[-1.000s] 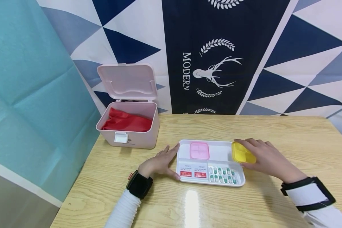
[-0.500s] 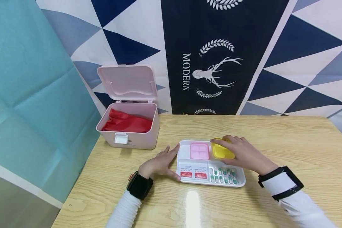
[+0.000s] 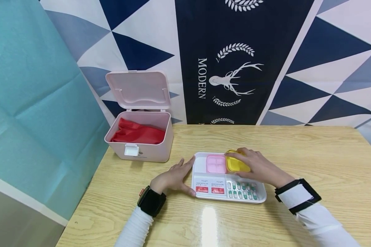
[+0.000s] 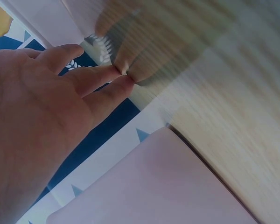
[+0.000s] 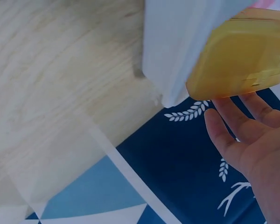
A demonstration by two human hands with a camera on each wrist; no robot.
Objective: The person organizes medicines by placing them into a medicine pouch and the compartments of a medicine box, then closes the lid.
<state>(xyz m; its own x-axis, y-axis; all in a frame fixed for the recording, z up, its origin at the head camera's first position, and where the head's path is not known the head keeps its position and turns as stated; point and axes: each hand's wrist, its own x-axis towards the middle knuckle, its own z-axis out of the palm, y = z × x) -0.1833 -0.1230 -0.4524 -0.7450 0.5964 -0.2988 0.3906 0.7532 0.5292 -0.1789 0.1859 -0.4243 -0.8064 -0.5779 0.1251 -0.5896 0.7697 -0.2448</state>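
Observation:
A white divided tray [image 3: 199, 165] lies on the table. My left hand [image 3: 174, 177] rests against its left end, thumb and fingers spread and fairly straight. Between the thumb and fingers of my right hand [image 3: 258, 164] is a small yellow pill case [image 3: 236, 165], tilted over the tray's upper compartment. The right wrist view shows fingertips under the edge of the yellow case [image 5: 242, 58]. Just left of it, a pink four-part pill case [image 3: 216, 164] sits in the same compartment. Two red-and-white packets [image 3: 209, 187] and a blister pack of green-and-white capsules [image 3: 242, 190] fill the lower compartments.
At the back left stands a pink box [image 3: 151, 152] with its lid [image 3: 139, 90] raised and red cloth [image 3: 139, 133] inside. Wooden table surface [image 3: 321, 154] extends to the right of the tray. A patterned cloth [image 3: 154, 48] hangs behind the table.
My right hand has carried the yellow pill case leftward from the tray's right end to beside the pink case. My left hand has stayed at the tray's left end.

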